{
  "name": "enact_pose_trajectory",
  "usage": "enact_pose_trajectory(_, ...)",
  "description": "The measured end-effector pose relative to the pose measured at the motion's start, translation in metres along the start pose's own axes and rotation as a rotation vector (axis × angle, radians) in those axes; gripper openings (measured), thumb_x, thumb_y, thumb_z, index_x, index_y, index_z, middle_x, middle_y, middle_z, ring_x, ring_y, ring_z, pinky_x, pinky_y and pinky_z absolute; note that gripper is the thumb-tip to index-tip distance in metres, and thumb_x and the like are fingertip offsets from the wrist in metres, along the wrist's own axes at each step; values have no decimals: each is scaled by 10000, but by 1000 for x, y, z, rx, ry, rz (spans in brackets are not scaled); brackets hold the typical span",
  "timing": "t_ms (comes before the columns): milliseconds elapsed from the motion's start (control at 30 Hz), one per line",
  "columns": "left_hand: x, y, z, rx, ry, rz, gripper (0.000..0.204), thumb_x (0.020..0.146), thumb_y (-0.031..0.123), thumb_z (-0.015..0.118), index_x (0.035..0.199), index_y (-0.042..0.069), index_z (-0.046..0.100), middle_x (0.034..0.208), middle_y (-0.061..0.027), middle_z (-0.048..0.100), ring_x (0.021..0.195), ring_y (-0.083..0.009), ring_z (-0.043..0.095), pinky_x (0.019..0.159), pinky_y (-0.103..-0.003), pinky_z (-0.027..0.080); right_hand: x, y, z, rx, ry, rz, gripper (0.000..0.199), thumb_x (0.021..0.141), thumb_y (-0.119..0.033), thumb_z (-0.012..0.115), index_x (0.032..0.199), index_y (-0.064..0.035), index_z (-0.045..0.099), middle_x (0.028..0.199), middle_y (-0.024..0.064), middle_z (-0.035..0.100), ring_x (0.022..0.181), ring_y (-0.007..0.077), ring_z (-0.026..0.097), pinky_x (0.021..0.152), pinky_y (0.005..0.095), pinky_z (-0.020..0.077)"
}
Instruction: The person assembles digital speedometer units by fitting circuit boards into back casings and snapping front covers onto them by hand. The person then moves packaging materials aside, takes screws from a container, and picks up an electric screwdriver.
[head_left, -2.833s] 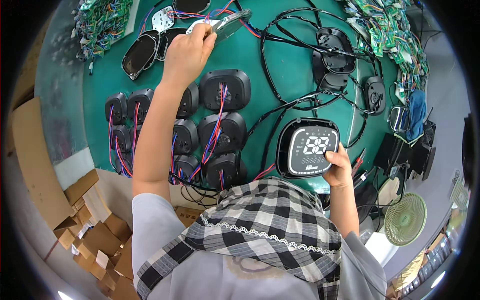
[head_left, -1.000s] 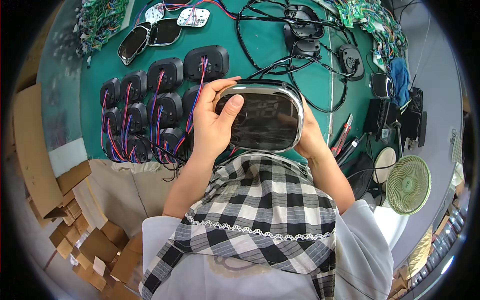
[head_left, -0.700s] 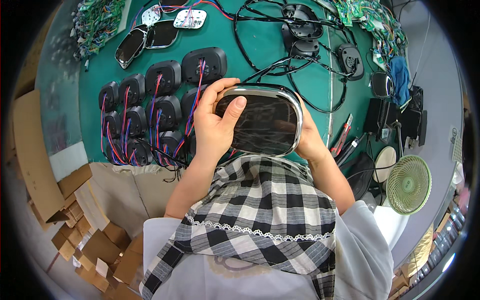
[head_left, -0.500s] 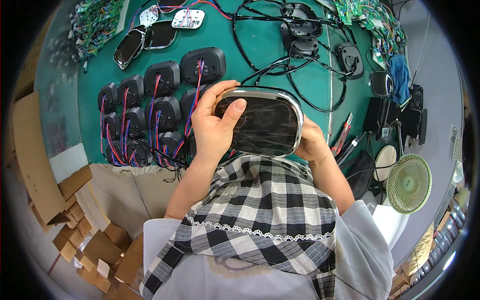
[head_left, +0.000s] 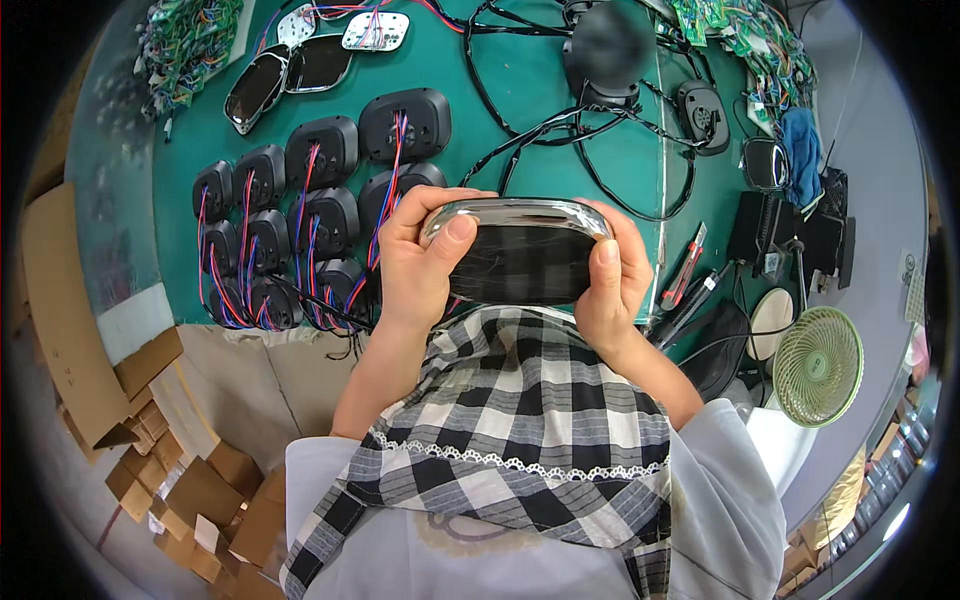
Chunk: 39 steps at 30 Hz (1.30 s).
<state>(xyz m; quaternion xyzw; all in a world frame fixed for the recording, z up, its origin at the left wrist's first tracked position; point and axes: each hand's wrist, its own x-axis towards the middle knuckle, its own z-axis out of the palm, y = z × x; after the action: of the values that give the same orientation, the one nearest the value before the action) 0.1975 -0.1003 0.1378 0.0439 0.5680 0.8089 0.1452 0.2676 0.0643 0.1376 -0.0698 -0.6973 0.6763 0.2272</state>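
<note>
A rounded, dark glossy panel with a shiny chrome rim (head_left: 520,265) is held between my two hands in front of my apron. My left hand (head_left: 415,250) grips its left end, thumb on the face and fingers behind the upper edge. At the other end my right hand (head_left: 618,280) holds it in the same way, thumb near the chrome corner. The face tilts toward me and reflects faintly. What is on its back is hidden. Black housings (head_left: 325,220) with red and blue wires stand in rows left of my left hand.
Black cables (head_left: 560,130) loop across the green mat beyond my hands, near a blurred black housing (head_left: 612,50). A red utility knife (head_left: 684,268) lies right of my right hand, near a green fan (head_left: 818,367). Circuit boards (head_left: 195,45) are heaped at the far left.
The panel has tipped so its chrome upper edge shows more and its face looks shallower. My right hand has come round from behind, its thumb now on the front. The far black housing looks different and blurred.
</note>
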Motion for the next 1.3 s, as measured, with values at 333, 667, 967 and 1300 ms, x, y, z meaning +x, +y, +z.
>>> enact_pose_trajectory(333, -5, 12, 11, 76, 2, 290, 288, 798, 179, 695, 980, -27, 608, 992, -165, 666, 819, -149, 618, 753, -267, 483, 12, 1, -1, 101, 10, -100, 300, 925, -190, 507, 1067, 68, 567, 903, 144, 668, 818, 189, 643, 757, 287, 507)
enact_pose_trajectory(667, -46, -35, 32, 1296, -186, 1017, 165, 888, 318, 558, 1008, 210, 595, 1134, 42, 631, 1023, -113, 594, 838, -308, 362, -2, -25, -2, 504, -55, 624, 913, 793, -286, 718, 1466, -58, 145, 1396, 128, 366, 1287, 241, 378, 1055, 364, 318)
enact_pose_trajectory(967, -54, -26, -9, 815, -238, 178, 952, 650, 489, 770, 1369, 41, 335, 1370, -188, 416, 1197, -384, 435, 1030, -454, 299, 51, -19, -18, 544, -236, 628, 950, 612, -215, 797, 1395, 16, 311, 1241, 120, 530, 1134, 229, 538, 1005, 345, 394)
enact_pose_trajectory(1300, -182, 45, -122, 756, -241, -907, 213, 809, 246, 651, 809, 33, 640, 610, -83, 563, 516, -193, 453, 514, -314, 395, 154, -13, -105, 872, -289, 431, 278, 923, -164, 515, 1109, 27, 590, 1088, 138, 647, 993, 275, 629, 921, 443, 481)
